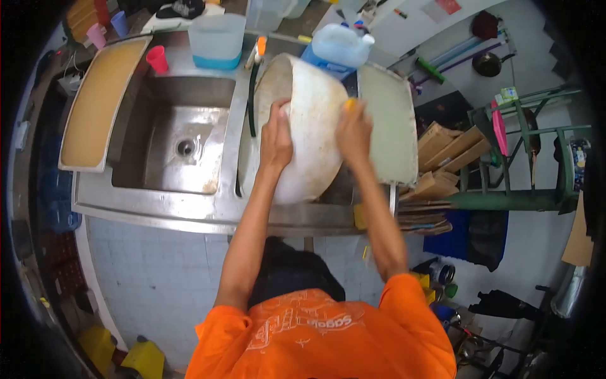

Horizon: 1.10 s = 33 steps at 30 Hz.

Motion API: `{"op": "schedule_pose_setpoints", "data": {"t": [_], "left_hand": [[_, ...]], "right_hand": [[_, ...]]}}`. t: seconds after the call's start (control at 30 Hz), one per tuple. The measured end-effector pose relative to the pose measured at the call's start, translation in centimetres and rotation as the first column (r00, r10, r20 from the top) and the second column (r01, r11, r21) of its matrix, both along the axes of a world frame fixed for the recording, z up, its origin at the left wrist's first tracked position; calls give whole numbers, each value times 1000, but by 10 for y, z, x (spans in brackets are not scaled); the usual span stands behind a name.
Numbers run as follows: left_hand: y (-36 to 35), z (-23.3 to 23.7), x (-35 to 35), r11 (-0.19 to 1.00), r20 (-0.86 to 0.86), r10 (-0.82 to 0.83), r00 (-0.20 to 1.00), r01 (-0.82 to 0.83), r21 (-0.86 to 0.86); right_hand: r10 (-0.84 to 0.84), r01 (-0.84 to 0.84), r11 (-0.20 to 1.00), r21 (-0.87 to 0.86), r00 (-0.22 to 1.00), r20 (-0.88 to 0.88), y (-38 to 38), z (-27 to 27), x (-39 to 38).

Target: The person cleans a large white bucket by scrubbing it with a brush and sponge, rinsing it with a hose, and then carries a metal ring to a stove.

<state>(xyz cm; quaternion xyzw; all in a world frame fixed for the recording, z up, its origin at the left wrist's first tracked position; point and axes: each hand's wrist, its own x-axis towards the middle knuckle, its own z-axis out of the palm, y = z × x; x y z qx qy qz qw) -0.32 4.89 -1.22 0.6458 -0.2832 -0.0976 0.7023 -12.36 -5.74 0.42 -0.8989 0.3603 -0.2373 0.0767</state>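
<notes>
A large white tub (315, 126) with brownish stains lies tilted over the right-hand basin of a steel sink. My left hand (276, 140) is closed on the tub's edge, its fingers curled over. My right hand (355, 132) is against the tub's outer side, blurred by motion. A bit of a yellow sponge (350, 104) shows at its fingertips; most of it is hidden by the hand. A dark hose (253, 101) hangs down just left of the tub, near the orange-topped tap (261, 47).
The left basin (185, 147) has wet patches around its drain. Along the back stand a red cup (156, 59), a clear container with blue liquid (216, 41) and a blue jug (338, 50). Trays flank the sink on the left (104, 101) and right (386, 126). Cardboard (457, 151) leans at right.
</notes>
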Motion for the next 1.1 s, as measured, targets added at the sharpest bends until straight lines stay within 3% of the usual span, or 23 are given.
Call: {"op": "schedule_pose_setpoints", "data": {"t": [0.07,0.13,0.2,0.27,0.33,0.37,0.4,0.43,0.47,0.5,0.67,0.7,0.8,0.83,0.87,0.93,0.97,1.0,1.07,1.1], "left_hand": [[-7,-2,7,998,-69,-30,997,27,-48],[-4,-13,4,995,-142,-91,986,85,-52],[-7,-23,3,975,-167,-132,977,98,-199],[0,-27,-2,968,-252,-186,950,132,-214],[-12,-17,12,949,-286,-236,929,157,-273],[-10,-16,10,924,-351,-293,889,169,-342],[-6,-18,4,898,-417,-360,835,188,-399],[-9,-22,4,867,-442,-405,800,183,-463],[-8,-20,7,870,-445,-403,800,184,-457],[-6,-20,8,880,-426,-394,815,201,-431],[-3,-18,3,889,-422,-401,813,233,-395],[-5,-18,4,869,-432,-426,795,227,-440],[-1,-14,7,862,-431,-434,791,225,-454],[3,-14,3,868,-412,-438,799,256,-426],[2,-13,1,864,-404,-447,798,267,-428],[-4,-13,3,837,-433,-460,775,217,-502],[-3,-18,3,841,-435,-461,773,225,-492],[-4,-22,5,860,-405,-432,806,232,-455],[-5,-22,8,882,-382,-396,835,230,-412],[-3,-16,7,944,-180,-233,956,178,-276]], "right_hand": [[139,-128,976,-177,989,55,35,-14,1],[58,-51,989,-137,997,48,27,-14,1],[-54,54,995,-80,999,6,-4,-6,6],[-52,53,998,20,999,-11,-21,6,1],[-7,0,973,-231,1000,-29,9,-16,0],[192,-144,888,-437,979,67,42,-33,-4],[173,-129,897,-423,983,68,39,-31,-8],[50,-38,952,-303,998,31,26,-23,-5],[-57,51,982,-182,998,-27,21,-18,-4],[-54,47,983,-175,998,-35,31,-18,-8],[235,-196,956,-218,957,171,80,-14,-4],[218,-181,962,-206,960,177,75,-13,-4],[-162,160,986,35,985,51,-9,2,11],[-86,75,994,78,986,142,-53,-42,10],[-94,83,994,75,984,150,-29,-29,7],[85,-74,994,-78,986,142,49,-18,-2],[182,-100,930,-354,961,207,81,-33,-8],[168,-85,934,-348,962,216,74,-33,-9],[-118,134,930,-342,991,66,43,-32,-16],[-125,135,936,-326,991,51,38,-34,-22]]}}
